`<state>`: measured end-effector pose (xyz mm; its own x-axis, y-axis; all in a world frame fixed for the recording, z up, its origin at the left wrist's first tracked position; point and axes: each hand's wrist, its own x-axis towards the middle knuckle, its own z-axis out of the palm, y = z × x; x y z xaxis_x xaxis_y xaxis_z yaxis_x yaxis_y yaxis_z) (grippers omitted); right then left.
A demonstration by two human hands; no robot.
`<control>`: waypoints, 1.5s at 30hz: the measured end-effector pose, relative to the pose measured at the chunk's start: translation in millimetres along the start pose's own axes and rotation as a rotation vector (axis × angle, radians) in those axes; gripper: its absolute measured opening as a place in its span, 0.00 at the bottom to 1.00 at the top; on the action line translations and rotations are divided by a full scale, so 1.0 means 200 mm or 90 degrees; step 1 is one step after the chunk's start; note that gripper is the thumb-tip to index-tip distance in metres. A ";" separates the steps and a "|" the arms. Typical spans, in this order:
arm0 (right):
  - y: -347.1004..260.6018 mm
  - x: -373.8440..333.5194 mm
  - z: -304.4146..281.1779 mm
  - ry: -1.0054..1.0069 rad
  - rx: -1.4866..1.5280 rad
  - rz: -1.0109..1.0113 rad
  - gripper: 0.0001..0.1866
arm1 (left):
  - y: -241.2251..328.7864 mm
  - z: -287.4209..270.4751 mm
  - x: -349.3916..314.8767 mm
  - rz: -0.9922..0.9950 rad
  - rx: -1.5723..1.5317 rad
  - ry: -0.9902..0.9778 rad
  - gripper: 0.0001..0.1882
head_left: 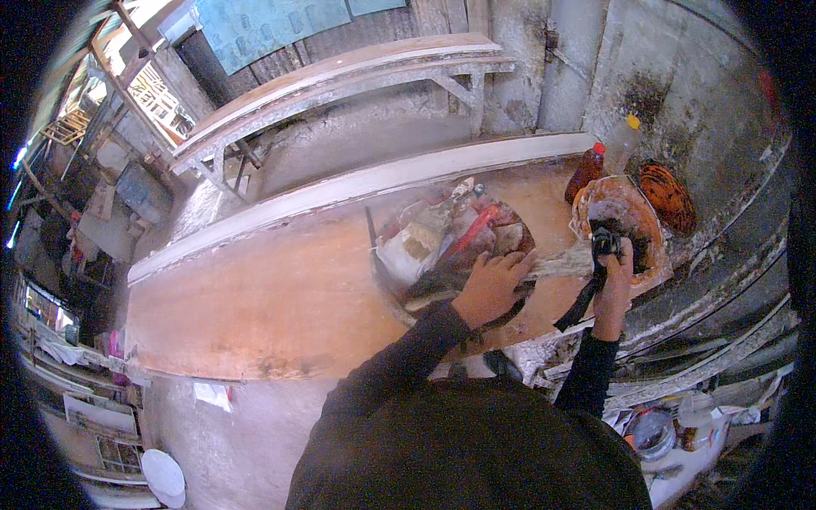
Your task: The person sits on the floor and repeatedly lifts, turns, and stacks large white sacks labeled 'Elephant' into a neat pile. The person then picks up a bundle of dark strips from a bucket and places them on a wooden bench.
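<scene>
Right of centre in the frame, a crumpled white packet [406, 249] with a tan patch lies in a round dark basin [399, 308] on the workbench, beside a red-and-white wrapper [478, 223]. The person's left hand [491, 285] rests spread on the basin's contents, just right of the packet. At upper right, a dark red bottle [585, 174] with a red cap stands by the wall, next to a clear plastic bottle [620, 143] with a yellow cap. Any labels are too small to make out. At lower right, a small clear jar [697, 418] sits among clutter. No signs or screens appear.
</scene>
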<state>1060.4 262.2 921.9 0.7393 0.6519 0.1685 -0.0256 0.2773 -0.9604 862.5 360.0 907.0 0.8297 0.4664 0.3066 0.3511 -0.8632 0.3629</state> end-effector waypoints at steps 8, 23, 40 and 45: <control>-0.23 -0.17 0.00 -0.003 -0.207 -0.142 0.19 | 0.12 -0.19 -0.13 0.096 -0.235 -0.042 0.37; -0.34 -0.36 0.48 -0.523 -0.181 -0.258 0.23 | 0.01 -0.46 -0.47 -0.379 -0.916 0.272 0.11; -0.24 -0.33 0.47 -0.568 -0.344 -0.224 0.09 | -0.19 -0.59 -0.69 -0.142 -1.034 0.742 0.10; -0.25 -0.29 0.45 -0.596 -0.357 -0.352 0.09 | -0.28 -0.58 -0.72 -0.142 -1.107 0.714 0.17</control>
<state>958.7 274.1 979.6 -0.2173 0.8632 0.4558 0.6034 0.4858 -0.6323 672.7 363.9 944.9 0.0429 0.9811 0.1887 -0.8516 -0.0629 0.5204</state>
